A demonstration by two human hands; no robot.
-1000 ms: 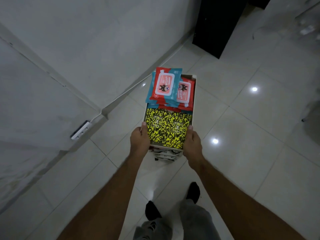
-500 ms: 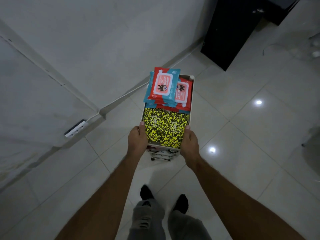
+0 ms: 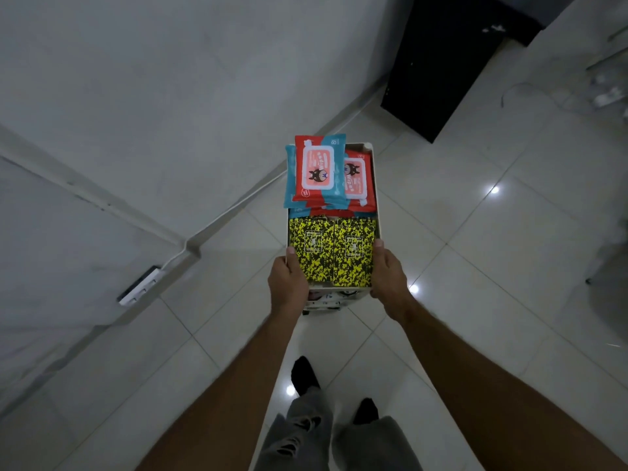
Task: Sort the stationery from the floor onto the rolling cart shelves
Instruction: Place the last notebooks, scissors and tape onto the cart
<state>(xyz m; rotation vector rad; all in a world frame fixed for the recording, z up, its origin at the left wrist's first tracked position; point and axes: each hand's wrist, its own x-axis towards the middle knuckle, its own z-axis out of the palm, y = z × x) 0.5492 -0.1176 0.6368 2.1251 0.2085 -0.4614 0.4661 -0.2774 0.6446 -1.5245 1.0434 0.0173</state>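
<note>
A narrow white rolling cart [image 3: 376, 185] stands on the tiled floor in front of me. Its top shelf holds two yellow-and-black speckled packs [image 3: 331, 254] at the near end and several red-and-blue wipe packs [image 3: 317, 171] stacked at the far end. My left hand [image 3: 287, 287] grips the cart's near left corner with the thumb on the rim. My right hand [image 3: 387, 277] grips the near right corner the same way. Items on a lower shelf [image 3: 324, 298] show dimly under the near edge.
A white wall runs along the left with a cable and a white power strip [image 3: 139, 289] at its base. A black cabinet [image 3: 441, 66] stands at the far right. My feet in black socks [image 3: 306, 375] are on the glossy tiles behind the cart.
The cart and both hands have moved forward along the wall, toward the black cabinet. My feet have shifted in step. The grip on the cart has not changed.
</note>
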